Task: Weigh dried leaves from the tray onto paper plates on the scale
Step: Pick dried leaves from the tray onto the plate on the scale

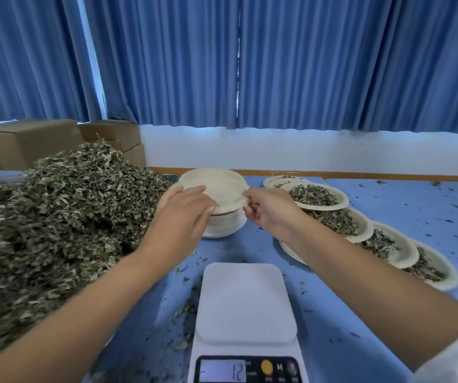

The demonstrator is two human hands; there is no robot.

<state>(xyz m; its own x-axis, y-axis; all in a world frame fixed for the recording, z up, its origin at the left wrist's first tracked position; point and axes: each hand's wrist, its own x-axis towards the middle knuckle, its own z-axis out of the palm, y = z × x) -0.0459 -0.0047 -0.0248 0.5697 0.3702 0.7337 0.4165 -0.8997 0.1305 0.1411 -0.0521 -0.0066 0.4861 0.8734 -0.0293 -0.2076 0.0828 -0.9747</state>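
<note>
A stack of empty paper plates (219,186) stands on the blue table behind the scale. My left hand (186,208) lies on the stack's left side with fingers stretched over the top plate. My right hand (263,208) pinches the top plate's right rim. The white scale (245,302) sits near me with a bare platform; its display (222,370) reads 12. A big heap of dried leaves (56,222) fills the left side; the tray under it is almost hidden.
Several paper plates filled with leaves (316,196) lie in an overlapping row to the right. Cardboard boxes (23,142) stand at the back left under blue curtains. Leaf crumbs dot the table (415,217).
</note>
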